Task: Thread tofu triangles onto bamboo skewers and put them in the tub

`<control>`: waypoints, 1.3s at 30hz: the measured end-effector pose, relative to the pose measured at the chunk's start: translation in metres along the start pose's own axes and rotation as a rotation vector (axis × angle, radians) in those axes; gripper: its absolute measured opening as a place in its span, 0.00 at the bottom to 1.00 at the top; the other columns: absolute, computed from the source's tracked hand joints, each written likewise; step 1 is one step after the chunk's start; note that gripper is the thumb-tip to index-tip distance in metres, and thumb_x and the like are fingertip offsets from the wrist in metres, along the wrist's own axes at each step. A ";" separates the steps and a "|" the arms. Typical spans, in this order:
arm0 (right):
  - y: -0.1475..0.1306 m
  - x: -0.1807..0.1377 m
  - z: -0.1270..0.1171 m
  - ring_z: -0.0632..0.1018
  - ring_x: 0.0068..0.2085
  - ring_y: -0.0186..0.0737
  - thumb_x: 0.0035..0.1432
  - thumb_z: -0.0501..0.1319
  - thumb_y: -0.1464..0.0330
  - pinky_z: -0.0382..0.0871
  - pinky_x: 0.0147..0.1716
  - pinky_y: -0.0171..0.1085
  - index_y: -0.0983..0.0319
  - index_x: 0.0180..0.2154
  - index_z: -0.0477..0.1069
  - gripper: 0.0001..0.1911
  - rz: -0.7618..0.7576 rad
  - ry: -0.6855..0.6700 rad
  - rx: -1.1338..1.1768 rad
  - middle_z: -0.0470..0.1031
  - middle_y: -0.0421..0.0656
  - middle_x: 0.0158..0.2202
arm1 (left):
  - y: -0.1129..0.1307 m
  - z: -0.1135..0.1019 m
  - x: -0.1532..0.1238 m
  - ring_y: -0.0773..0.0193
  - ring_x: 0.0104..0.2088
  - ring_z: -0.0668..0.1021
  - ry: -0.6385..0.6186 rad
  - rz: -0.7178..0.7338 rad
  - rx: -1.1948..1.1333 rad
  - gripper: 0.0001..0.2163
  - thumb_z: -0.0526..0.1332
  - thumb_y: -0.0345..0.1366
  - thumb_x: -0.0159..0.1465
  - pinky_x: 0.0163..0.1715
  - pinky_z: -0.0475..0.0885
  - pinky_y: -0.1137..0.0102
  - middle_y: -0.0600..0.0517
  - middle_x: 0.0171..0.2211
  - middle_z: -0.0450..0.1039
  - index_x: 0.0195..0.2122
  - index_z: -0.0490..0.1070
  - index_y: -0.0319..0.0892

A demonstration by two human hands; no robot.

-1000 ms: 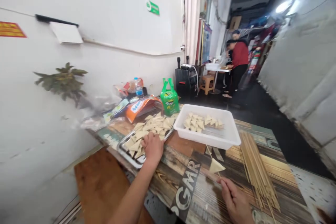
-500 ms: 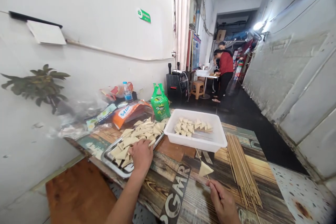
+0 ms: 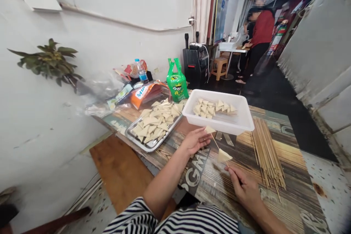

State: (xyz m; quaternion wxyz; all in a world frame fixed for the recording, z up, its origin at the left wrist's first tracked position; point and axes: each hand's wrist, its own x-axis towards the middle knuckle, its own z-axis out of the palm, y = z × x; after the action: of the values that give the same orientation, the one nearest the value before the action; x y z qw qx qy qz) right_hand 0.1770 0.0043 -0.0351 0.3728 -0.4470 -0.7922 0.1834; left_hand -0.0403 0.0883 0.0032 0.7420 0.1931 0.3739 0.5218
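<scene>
My right hand (image 3: 245,188) pinches a thin bamboo skewer (image 3: 214,142) with one pale triangular tofu piece (image 3: 224,156) threaded on it. My left hand (image 3: 196,140) holds a second tofu triangle (image 3: 210,129) at the skewer's far tip, just in front of the white plastic tub (image 3: 241,125). The tub holds several finished skewers (image 3: 212,108). To the left a metal tray (image 3: 140,143) is heaped with loose tofu triangles (image 3: 157,121).
A bundle of bare bamboo skewers (image 3: 267,152) lies on the patterned table (image 3: 290,186) to the right. Behind the tray stand a green bag (image 3: 177,84), an orange packet (image 3: 145,92) and a water bottle (image 3: 142,71). A wooden bench (image 3: 117,168) sits below left. People in the back stand at a small table.
My left hand left the metal tray and moved right to the skewer tip, now carrying a tofu triangle. The camera tilted down; my right hand kept the skewer.
</scene>
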 end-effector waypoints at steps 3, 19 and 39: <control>0.000 -0.005 -0.001 0.78 0.36 0.38 0.59 0.51 0.67 0.72 0.37 0.33 0.63 0.38 0.72 0.12 0.011 -0.032 -0.002 0.78 0.44 0.35 | 0.002 -0.008 0.003 0.62 0.36 0.77 0.025 -0.028 -0.085 0.11 0.63 0.28 0.53 0.34 0.72 0.70 0.43 0.36 0.74 0.38 0.69 0.35; -0.017 -0.006 -0.012 0.79 0.31 0.38 0.59 0.51 0.64 0.74 0.30 0.30 0.62 0.37 0.73 0.14 -0.026 -0.073 -0.029 0.79 0.44 0.32 | 0.016 -0.010 0.000 0.63 0.34 0.77 0.165 0.045 -0.315 0.09 0.60 0.30 0.57 0.31 0.73 0.73 0.43 0.34 0.74 0.38 0.68 0.31; -0.016 -0.005 -0.010 0.79 0.32 0.37 0.58 0.52 0.65 0.73 0.32 0.28 0.63 0.37 0.74 0.14 -0.047 -0.072 -0.034 0.79 0.44 0.32 | 0.015 -0.011 0.003 0.62 0.34 0.77 0.174 0.038 -0.317 0.08 0.60 0.30 0.57 0.34 0.73 0.70 0.42 0.34 0.74 0.37 0.68 0.31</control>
State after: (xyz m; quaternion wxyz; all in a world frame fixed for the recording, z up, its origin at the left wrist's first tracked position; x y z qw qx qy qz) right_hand 0.1771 -0.0094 -0.0209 0.3408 -0.4275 -0.8183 0.1772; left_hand -0.0574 0.0956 0.0049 0.7181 0.0350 0.3461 0.6028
